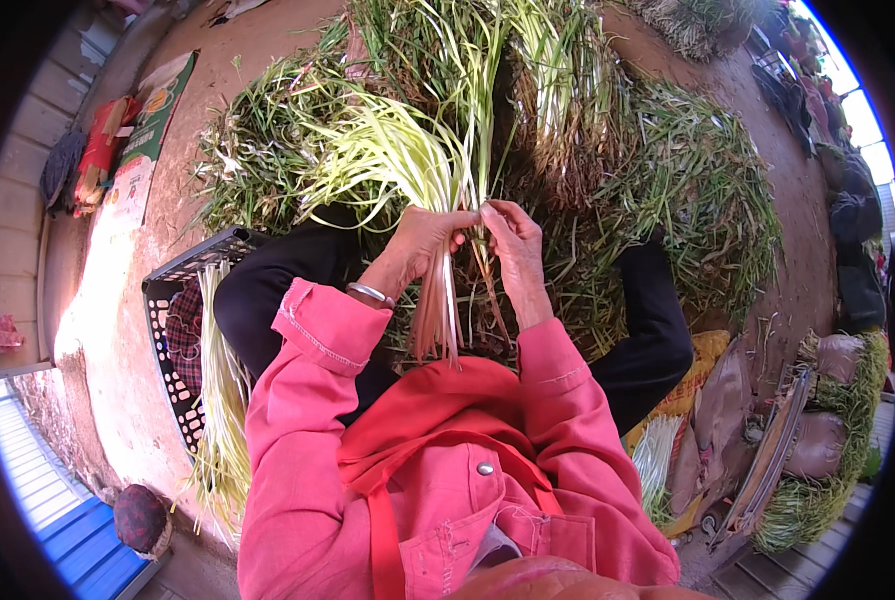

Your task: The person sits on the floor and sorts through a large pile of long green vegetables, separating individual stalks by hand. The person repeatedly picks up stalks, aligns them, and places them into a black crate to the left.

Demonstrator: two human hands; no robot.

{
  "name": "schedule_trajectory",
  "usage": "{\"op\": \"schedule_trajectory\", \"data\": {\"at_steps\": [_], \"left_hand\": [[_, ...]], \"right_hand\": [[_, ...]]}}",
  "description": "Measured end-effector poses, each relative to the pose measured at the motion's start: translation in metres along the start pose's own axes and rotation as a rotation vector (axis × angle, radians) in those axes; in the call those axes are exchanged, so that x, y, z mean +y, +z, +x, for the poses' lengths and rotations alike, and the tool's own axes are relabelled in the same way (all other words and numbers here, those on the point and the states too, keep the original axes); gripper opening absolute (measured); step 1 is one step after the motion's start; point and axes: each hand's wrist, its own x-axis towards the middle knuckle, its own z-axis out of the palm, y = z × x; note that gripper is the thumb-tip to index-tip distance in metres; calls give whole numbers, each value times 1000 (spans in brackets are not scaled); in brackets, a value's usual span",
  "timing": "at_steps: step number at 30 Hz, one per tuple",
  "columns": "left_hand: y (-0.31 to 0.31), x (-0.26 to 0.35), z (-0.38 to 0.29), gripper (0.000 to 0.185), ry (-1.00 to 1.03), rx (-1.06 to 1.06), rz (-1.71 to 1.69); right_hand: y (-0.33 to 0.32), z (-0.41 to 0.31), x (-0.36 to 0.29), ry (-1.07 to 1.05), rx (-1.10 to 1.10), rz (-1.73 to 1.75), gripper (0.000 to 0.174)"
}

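My left hand (pixel 426 241) is closed around a bunch of pale yellow-green leafy stalks (pixel 411 161), whose reddish-white lower ends hang down over my lap. Close beside it, my right hand (pixel 513 238) pinches a few separate green stalks (pixel 480 142) with brownish lower ends between thumb and fingers. The tips of both hands nearly meet; whether they touch is unclear. Beyond them stands a bundle of rooted green stalks (pixel 560 112), its brown roots towards me. Loose leaves and trimmings (pixel 695 187) lie heaped around my legs.
A black plastic crate (pixel 163 330) stands left of my leg, with long pale stalks (pixel 218 375) along it. At lower right lie white stalks (pixel 656 450) on a yellow sack (pixel 706 352), and a wheeled cart (pixel 777 442). A dark round cushion-like thing (pixel 139 517) is at lower left.
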Motion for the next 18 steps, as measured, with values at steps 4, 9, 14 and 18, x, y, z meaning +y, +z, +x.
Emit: {"op": "schedule_trajectory", "data": {"at_steps": [4,9,14,18], "left_hand": [[-6,10,2,13,-26,76,-26],[-12,21,-1,16,-17,51,-88],[-10,20,-7,15,-2,64,-51],[-10,26,-5,16,25,59,-62]], "right_hand": [[2,-7,-10,-114,-83,230,11],[-22,-41,-20,-347,-424,-313,10],[-52,-71,-10,-404,-766,-834,5],[-65,-99,-16,255,-985,-905,14]]}}
